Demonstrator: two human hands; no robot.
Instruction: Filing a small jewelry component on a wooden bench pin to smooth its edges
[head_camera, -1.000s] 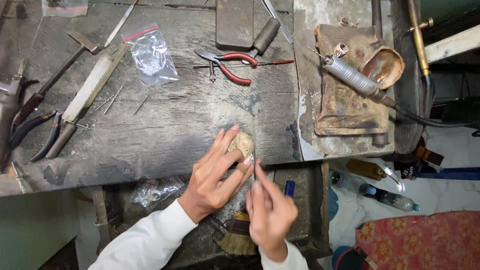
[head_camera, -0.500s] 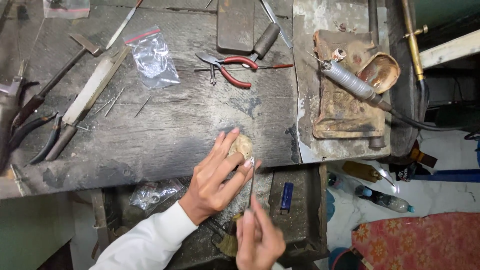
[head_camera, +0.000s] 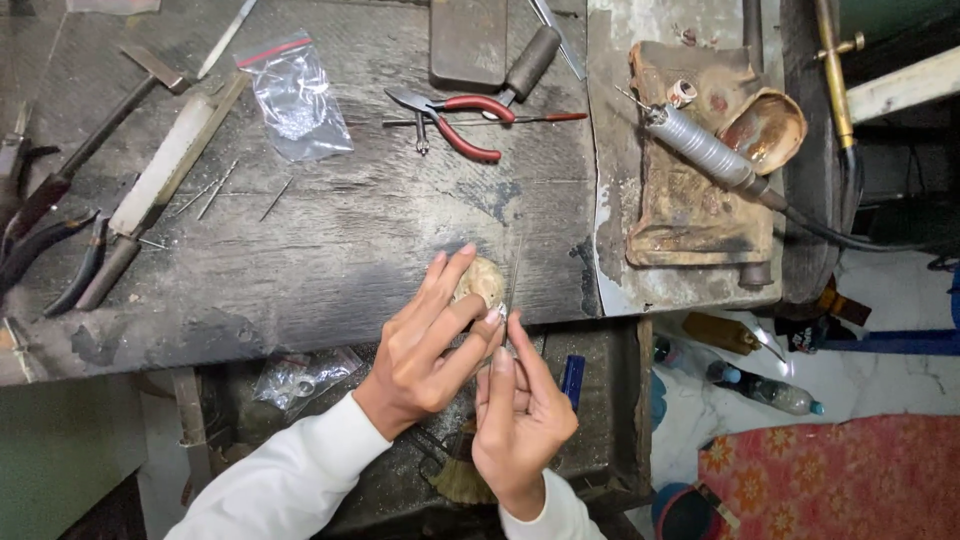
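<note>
Worn bench (head_camera: 300, 260) is seen with pliers (head_camera: 455, 120) left far off, while at its near edge a pale peg (head_camera: 482, 282) is steadied by the left hand (head_camera: 425, 345) and a thin wire (head_camera: 512, 275) is pinched by the right hand (head_camera: 520, 415), work seemingly midway.

Right hand (head_camera: 520, 420) up again from the frame's bottom edge; fingertips now beside the left hand (head_camera: 430, 345). Thin needle file (head_camera: 513, 275) upright again at the bench peg (head_camera: 482, 282).
</note>
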